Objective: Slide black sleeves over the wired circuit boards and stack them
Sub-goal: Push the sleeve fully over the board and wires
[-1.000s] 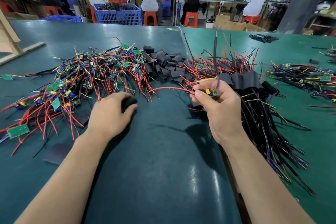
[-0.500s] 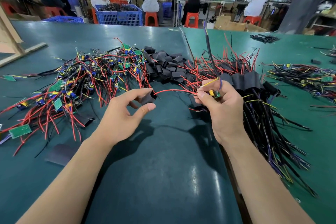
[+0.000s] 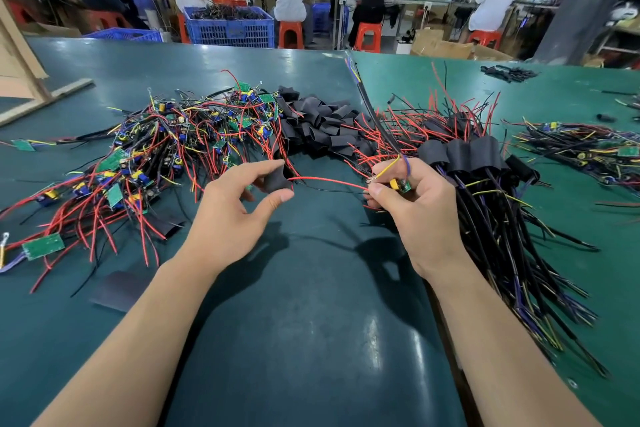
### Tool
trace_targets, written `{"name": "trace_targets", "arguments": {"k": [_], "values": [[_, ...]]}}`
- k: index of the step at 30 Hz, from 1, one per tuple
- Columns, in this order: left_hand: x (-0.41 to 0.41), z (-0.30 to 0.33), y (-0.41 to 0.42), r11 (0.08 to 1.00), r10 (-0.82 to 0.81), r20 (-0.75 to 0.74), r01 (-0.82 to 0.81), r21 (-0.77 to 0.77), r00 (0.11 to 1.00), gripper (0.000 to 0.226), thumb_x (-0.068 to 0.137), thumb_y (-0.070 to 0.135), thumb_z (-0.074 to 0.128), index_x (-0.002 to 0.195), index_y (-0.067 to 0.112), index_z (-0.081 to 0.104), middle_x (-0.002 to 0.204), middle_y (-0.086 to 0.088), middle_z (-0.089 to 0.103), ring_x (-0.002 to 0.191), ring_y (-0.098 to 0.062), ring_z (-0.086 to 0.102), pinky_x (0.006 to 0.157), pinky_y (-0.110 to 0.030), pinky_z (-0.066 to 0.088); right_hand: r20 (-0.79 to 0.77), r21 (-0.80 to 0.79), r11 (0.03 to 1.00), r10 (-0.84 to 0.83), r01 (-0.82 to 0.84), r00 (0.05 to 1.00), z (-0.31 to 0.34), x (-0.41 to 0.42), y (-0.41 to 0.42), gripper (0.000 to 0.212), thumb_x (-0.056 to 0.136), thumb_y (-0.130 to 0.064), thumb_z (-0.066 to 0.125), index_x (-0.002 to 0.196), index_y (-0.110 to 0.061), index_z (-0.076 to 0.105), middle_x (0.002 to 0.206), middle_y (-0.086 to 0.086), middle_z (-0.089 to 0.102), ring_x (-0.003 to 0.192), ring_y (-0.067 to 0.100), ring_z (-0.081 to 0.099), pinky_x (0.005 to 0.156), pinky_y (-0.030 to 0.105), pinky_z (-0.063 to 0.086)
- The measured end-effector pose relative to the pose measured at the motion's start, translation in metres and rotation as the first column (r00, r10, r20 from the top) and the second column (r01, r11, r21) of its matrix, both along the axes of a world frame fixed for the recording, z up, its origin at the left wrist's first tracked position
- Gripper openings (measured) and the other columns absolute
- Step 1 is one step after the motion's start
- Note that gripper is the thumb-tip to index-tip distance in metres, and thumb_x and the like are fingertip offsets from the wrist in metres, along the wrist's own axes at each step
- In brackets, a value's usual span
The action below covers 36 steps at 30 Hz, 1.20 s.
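My left hand [image 3: 235, 208] pinches a black sleeve [image 3: 275, 180] between thumb and fingers, squeezed open. A red wire [image 3: 325, 181] and a black wire run from the sleeve's mouth across to my right hand [image 3: 412, 208], which grips a small green wired circuit board [image 3: 401, 185]; its long black cable [image 3: 372, 114] rises away from me. Left of my hands lies a tangle of bare wired boards [image 3: 156, 156]. Loose black sleeves [image 3: 318, 128] are heaped at centre. A stack of sleeved boards [image 3: 467, 152] lies to the right, cables trailing towards me.
A flat black sleeve [image 3: 119, 289] lies on the dark green table [image 3: 294, 322] near my left forearm. More wired boards [image 3: 581, 149] lie far right. A wooden frame [image 3: 20, 73] stands far left. Blue crates [image 3: 230, 28], stools and seated workers are beyond the table.
My left hand lifted the black sleeve off the table and brought it right, up to the ends of the red and black wires. My right hand stayed almost in place.
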<state>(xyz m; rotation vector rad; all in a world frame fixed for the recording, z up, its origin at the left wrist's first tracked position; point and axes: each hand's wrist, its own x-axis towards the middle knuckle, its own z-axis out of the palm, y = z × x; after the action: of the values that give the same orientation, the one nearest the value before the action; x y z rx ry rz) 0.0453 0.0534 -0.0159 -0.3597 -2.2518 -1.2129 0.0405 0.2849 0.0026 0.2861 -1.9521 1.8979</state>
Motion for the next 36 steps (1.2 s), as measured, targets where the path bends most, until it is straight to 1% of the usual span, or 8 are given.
{"name": "trace_targets", "arguments": {"k": [3,6,14,19,25,28,31,36], "values": [[0.0,0.0,0.0,0.997,-0.038,0.017,0.039,-0.067,0.999,0.038,0.085,0.025,0.074,0.119,0.035,0.063,0.105,0.018,0.066,0.09,-0.011,0.059,0.079,-0.021,0.046,-0.009,0.006,1.0,-0.011,0.011,1.0,0.001,0.001,0.0,0.024,0.081,0.013,0.064,0.078,-0.011,0.065,0.083,-0.012,0.068,0.069,0.016,0.063,0.072,0.032,0.058],[-0.002,-0.002,0.0,0.993,-0.043,0.026,0.045,-0.107,0.999,0.038,0.084,0.028,0.073,0.121,0.03,0.065,0.104,0.015,0.067,0.096,-0.017,0.06,0.077,-0.015,0.043,-0.038,0.008,1.0,-0.026,0.026,0.999,0.003,0.002,0.001,0.024,0.08,0.013,0.064,0.079,-0.011,0.065,0.082,-0.01,0.068,0.066,0.012,0.063,0.069,0.025,0.055],[-0.001,0.0,-0.001,0.996,-0.027,-0.001,0.027,-0.088,1.0,0.042,0.082,0.043,0.067,0.122,0.031,0.065,0.106,0.022,0.066,0.094,-0.005,0.058,0.077,-0.009,0.04,-0.032,0.065,0.998,0.024,-0.022,0.999,0.004,0.004,0.0,0.028,0.079,0.018,0.059,0.08,-0.009,0.066,0.076,-0.007,0.065,0.065,0.009,0.058,0.068,0.026,0.055],[-0.001,0.001,-0.001,0.998,0.012,-0.028,-0.014,-0.065,1.0,0.039,0.084,0.029,0.074,0.123,0.028,0.066,0.109,0.023,0.064,0.084,0.011,0.053,0.077,-0.01,0.042,-0.018,0.07,0.997,0.014,-0.012,1.0,0.004,0.004,-0.001,0.026,0.08,0.017,0.06,0.08,-0.008,0.066,0.076,-0.004,0.065,0.065,0.009,0.058,0.069,0.027,0.054],[0.002,0.004,-0.001,0.997,-0.005,-0.033,0.002,-0.08,0.999,0.039,0.084,0.023,0.076,0.122,0.025,0.066,0.104,0.02,0.065,0.087,0.003,0.056,0.079,-0.013,0.043,-0.018,0.058,0.998,0.033,-0.031,0.999,0.003,0.004,0.0,0.029,0.081,0.016,0.061,0.079,-0.012,0.067,0.077,-0.005,0.065,0.068,0.007,0.058,0.065,0.019,0.052],[0.005,0.004,-0.001,0.983,-0.075,0.0,0.074,-0.169,0.997,0.037,0.083,0.021,0.076,0.118,0.022,0.068,0.1,0.02,0.065,0.095,-0.013,0.06,0.084,-0.026,0.046,0.014,0.001,0.998,0.061,-0.061,0.998,0.002,0.002,0.0,0.026,0.082,0.015,0.063,0.082,-0.011,0.066,0.079,-0.007,0.066,0.068,0.009,0.063,0.07,0.024,0.056],[0.006,0.005,0.004,0.962,-0.125,0.012,0.124,-0.244,0.992,0.037,0.081,0.024,0.077,0.117,0.017,0.071,0.093,0.019,0.064,0.091,-0.013,0.056,0.084,-0.026,0.044,0.052,-0.149,0.979,0.149,-0.14,0.988,0.002,0.003,-0.001,0.021,0.085,0.01,0.066,0.082,-0.011,0.065,0.081,-0.004,0.067,0.073,0.017,0.068,0.073,0.026,0.057],[0.009,0.005,0.016,0.952,-0.175,-0.001,0.169,-0.256,0.985,0.037,0.083,0.026,0.075,0.117,0.014,0.071,0.094,0.006,0.068,0.092,-0.018,0.058,0.09,-0.035,0.047,0.121,-0.38,0.892,0.313,-0.247,0.942,0.005,0.008,-0.012,0.012,0.089,-0.022,0.068,0.079,-0.016,0.072,0.083,-0.001,0.067,0.086,0.026,0.071,0.074,0.026,0.057]]}}
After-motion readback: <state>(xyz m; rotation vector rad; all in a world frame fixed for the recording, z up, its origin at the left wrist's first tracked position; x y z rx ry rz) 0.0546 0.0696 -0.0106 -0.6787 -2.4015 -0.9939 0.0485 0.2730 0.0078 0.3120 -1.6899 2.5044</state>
